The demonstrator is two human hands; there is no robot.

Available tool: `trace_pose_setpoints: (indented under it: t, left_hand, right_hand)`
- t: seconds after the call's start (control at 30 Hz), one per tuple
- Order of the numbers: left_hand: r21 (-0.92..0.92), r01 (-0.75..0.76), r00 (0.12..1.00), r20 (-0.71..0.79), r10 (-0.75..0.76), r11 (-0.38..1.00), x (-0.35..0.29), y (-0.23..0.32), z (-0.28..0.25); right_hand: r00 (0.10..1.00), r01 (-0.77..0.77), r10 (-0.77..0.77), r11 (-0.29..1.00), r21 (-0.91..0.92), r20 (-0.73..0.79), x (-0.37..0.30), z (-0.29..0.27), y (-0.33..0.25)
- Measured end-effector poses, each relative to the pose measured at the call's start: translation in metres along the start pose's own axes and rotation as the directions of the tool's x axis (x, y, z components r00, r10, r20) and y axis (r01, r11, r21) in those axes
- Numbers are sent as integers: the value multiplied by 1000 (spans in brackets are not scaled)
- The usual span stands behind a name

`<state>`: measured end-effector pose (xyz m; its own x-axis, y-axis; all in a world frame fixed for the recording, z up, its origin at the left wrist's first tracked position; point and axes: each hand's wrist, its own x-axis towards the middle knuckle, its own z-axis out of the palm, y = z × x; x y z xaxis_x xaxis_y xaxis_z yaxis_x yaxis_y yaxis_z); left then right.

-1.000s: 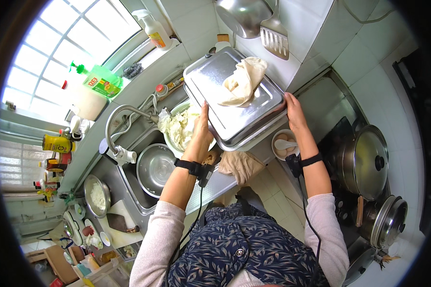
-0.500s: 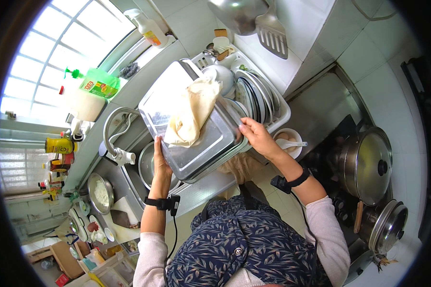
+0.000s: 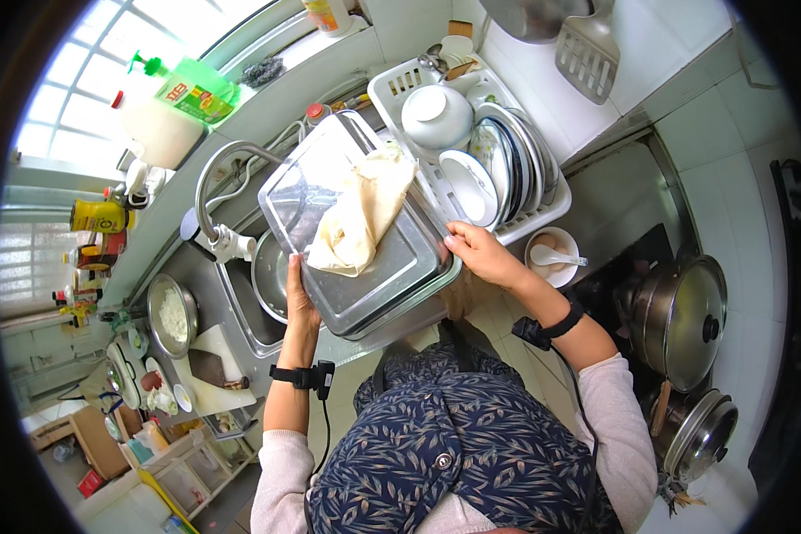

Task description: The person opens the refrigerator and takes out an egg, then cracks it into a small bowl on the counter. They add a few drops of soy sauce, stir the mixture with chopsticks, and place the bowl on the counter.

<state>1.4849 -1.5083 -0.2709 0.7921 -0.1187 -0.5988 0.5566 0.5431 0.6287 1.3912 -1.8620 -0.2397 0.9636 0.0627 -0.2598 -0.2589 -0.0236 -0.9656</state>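
Note:
I hold a large rectangular, glossy container with a clear lid (image 3: 387, 271) level in front of me, between both hands. A crumpled cream cloth (image 3: 362, 214) lies on top of it. My left hand (image 3: 301, 294) grips the container's near left side, with the fingers partly hidden underneath. At its right side, my right hand (image 3: 482, 254) has the thumb on the upper edge and the other fingers below, mostly out of sight. The container hangs over the edge of the sink (image 3: 238, 278), covering part of it. Its far end reaches close to a white dish rack (image 3: 556, 211).
Plates and bowls fill the rack. The curved faucet (image 3: 206, 191) rises left of the container. A bowl with eggs and a white spoon (image 3: 550, 258) stands to the right, near lidded pots (image 3: 685, 311). A metal bowl of white food (image 3: 171, 313) sits at the left.
The view has shifted, and more of the dish rack and its bowls shows beyond the container. Both hands keep their grip, and the cloth stays on top.

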Motion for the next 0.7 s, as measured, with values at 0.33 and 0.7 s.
trace_pose_setpoints:
  t: [0.33, 0.7]
  left_hand:
    - [-6, 30, 1000, -2, -30, 1000, -3, -1, -36]
    - [23, 10, 999, 35, -11, 1000, 2, -1, -80]
  right_hand:
    - [997, -76, 76, 996, -40, -14, -9, 33, 7]
    - [989, -129, 115, 977, -170, -92, -26, 74, 21]
